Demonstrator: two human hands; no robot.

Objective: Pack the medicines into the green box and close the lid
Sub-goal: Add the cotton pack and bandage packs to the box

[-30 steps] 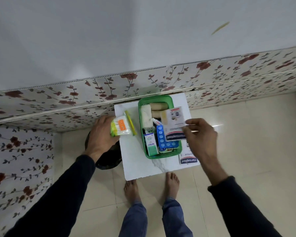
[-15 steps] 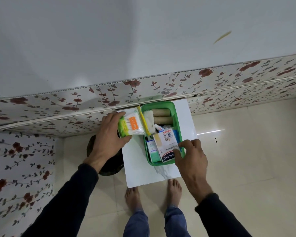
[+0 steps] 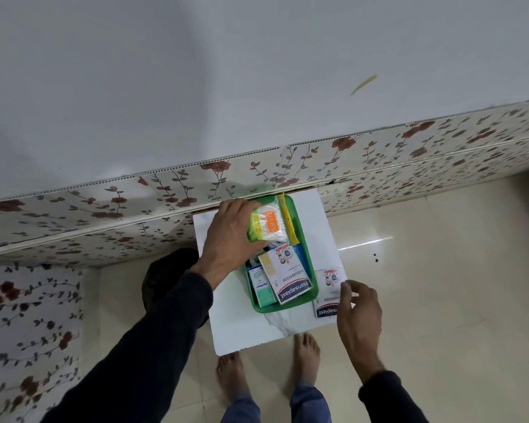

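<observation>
The green box (image 3: 303,236) stands open on a small white table (image 3: 235,315), against the flowered wall panel. Inside lie a Hansaplast plaster box (image 3: 289,277) and a small green-and-white carton (image 3: 262,288). My left hand (image 3: 229,239) holds a clear packet of cotton buds (image 3: 268,222) with an orange label over the far half of the box. A second Hansaplast box (image 3: 329,293) lies on the table right of the green box. My right hand (image 3: 359,312) hovers at its right edge, fingers apart, touching or nearly touching it.
A dark round object (image 3: 162,282) sits on the floor left of the table, partly behind my left arm. My bare feet (image 3: 307,358) stand on the tiled floor at the table's near edge. The wall runs just behind the table.
My left hand has carried the cotton bud packet rightward over the green box. My right hand let go of one Hansaplast box inside the green box and moved to the second one on the table.
</observation>
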